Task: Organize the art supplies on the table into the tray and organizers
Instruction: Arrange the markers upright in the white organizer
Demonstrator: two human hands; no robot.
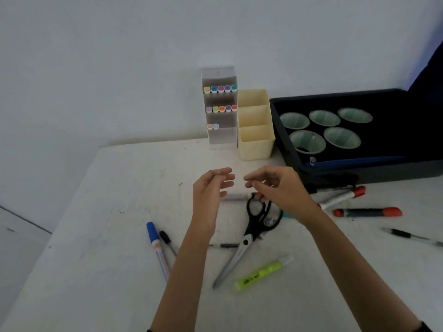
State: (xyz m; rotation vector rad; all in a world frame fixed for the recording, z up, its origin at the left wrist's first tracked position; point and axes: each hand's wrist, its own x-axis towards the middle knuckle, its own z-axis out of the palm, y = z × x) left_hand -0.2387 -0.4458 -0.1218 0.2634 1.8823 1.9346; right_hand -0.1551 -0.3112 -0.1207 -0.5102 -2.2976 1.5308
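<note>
My left hand (211, 190) and my right hand (275, 188) hover side by side above the white table (115, 212), fingers loosely curled, holding nothing. Under them lies a pale marker (233, 196) and black-handled scissors (251, 231). A blue-capped marker (157, 248) and a thin black pen (167, 242) lie to the left. A yellow-green highlighter (261, 274) lies in front. Two red-capped markers (368, 212) and a black pen (412, 237) lie on the right. At the back stand a white marker rack (219, 135) with several coloured markers and a cream three-slot organizer (256, 144).
A dark tray (359, 164) with several pale green cups (341, 137) sits at the back right. A white wall rises behind the table. The table's left edge runs diagonally near the blue marker. A small teal thing (285, 214) peeks out by the scissors' handles.
</note>
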